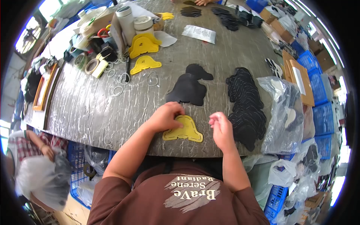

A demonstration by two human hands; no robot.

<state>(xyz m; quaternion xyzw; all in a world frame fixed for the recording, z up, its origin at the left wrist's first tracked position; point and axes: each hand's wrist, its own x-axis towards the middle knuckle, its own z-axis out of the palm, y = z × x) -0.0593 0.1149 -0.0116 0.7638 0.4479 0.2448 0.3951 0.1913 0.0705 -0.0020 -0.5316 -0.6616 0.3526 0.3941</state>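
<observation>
A yellow bell-shaped template (186, 132) with slots along its edge lies flat near the table's front edge. My left hand (165, 117) is curled at its upper left, thumb against the template and fingertips at its top edge. Just beyond are overlapping black cut pieces (187, 90), with a smaller black piece (198, 71) at their far end. My right hand (222, 129) hovers right of the template, fingers pinched together; whatever they hold, if anything, is too small to make out. A long fanned stack of black pieces (245, 101) lies beside that hand.
More yellow templates (145, 64), a pen (127, 69), rubber bands (118, 90), tape rolls (92, 66) and a white cylinder (125, 24) crowd the left. A plastic bag (283, 116) and blue crates (322, 105) line the right. Another person's hand (202, 2) is at the far edge.
</observation>
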